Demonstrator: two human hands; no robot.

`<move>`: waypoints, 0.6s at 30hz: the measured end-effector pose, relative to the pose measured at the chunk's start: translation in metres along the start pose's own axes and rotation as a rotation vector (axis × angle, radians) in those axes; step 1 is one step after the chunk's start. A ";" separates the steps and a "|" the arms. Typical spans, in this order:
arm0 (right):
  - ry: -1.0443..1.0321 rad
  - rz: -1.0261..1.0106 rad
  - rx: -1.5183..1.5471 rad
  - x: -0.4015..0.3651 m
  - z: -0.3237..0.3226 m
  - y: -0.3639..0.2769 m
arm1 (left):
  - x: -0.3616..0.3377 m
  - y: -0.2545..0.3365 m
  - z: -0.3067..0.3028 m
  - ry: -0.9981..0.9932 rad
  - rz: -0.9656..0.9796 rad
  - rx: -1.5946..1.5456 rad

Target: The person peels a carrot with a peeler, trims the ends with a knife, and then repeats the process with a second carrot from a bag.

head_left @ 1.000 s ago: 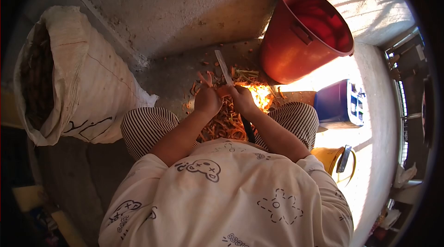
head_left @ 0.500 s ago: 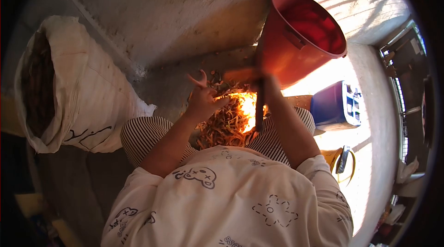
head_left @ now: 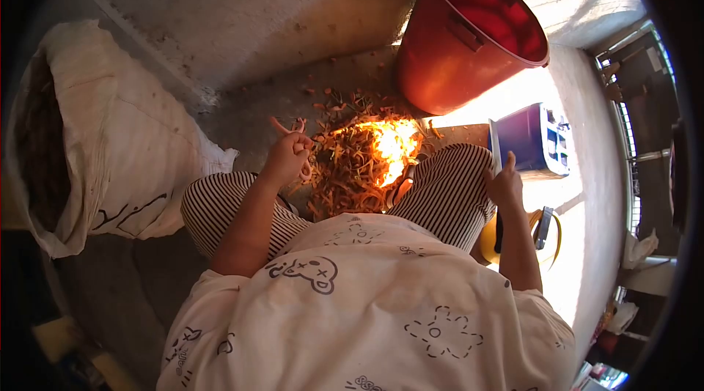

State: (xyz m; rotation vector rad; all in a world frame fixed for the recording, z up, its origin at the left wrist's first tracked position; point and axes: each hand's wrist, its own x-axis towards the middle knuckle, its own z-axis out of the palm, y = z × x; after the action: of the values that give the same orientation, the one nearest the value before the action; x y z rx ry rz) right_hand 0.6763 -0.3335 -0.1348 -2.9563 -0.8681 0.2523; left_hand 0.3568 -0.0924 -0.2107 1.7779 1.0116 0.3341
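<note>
My left hand [head_left: 287, 159] is closed around a forked, orange-pink root [head_left: 291, 126] that looks like a carrot; its tips stick out past the fingers. Below and to the right lies a heap of curly orange-brown peelings [head_left: 345, 186] on the floor between my legs, part of it glaring in sunlight. Out to the right, above my striped knee, my right hand [head_left: 506, 184] grips what looks like a knife, its flat pale blade [head_left: 495, 143] pointing up in front of the blue container. The handle is hidden in the fingers.
A large red bucket [head_left: 440, 61] stands beyond the heap by the wall. A white sack [head_left: 139, 142] lies open at the left, its contents dark. To the right are a blue container [head_left: 532, 138] and a yellow object [head_left: 493, 238] with a dark handle.
My right hand has swung from over the heap out to the right, taking the blade along. My left hand has shifted left and slightly down, still holding the root. The view has tilted slightly.
</note>
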 end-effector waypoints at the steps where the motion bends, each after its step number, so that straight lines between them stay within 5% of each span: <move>1: -0.033 0.069 -0.040 -0.011 0.007 0.001 | -0.001 0.002 0.002 0.015 0.018 -0.003; 5: -0.211 0.117 -0.033 -0.035 -0.011 -0.025 | -0.005 0.045 0.001 -0.128 -0.089 -0.001; 9: 0.178 -0.246 -0.071 -0.027 -0.009 -0.048 | -0.005 0.057 0.020 -0.165 0.246 -0.196; 10: 0.125 -0.289 -0.017 -0.027 -0.007 -0.059 | -0.009 0.070 0.023 -0.195 0.304 -0.243; 13: -0.208 -0.547 0.487 -0.031 0.019 -0.087 | -0.014 0.096 0.031 -0.271 0.431 -0.358; 15: -0.828 -0.416 1.329 -0.050 0.022 -0.120 | -0.020 0.103 0.041 -0.305 0.528 -0.417; 17: -1.092 -0.282 1.426 -0.064 0.018 -0.140 | -0.025 0.104 0.041 -0.373 0.490 -0.223; 18: -1.094 -0.404 1.385 -0.059 0.022 -0.143 | -0.030 0.110 0.030 -0.365 0.425 -0.118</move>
State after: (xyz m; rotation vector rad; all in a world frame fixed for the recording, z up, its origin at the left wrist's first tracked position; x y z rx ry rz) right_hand 0.5480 -0.2451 -0.1352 -1.1924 -0.7446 1.6392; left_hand 0.4105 -0.1482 -0.1217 1.8510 0.3476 0.3075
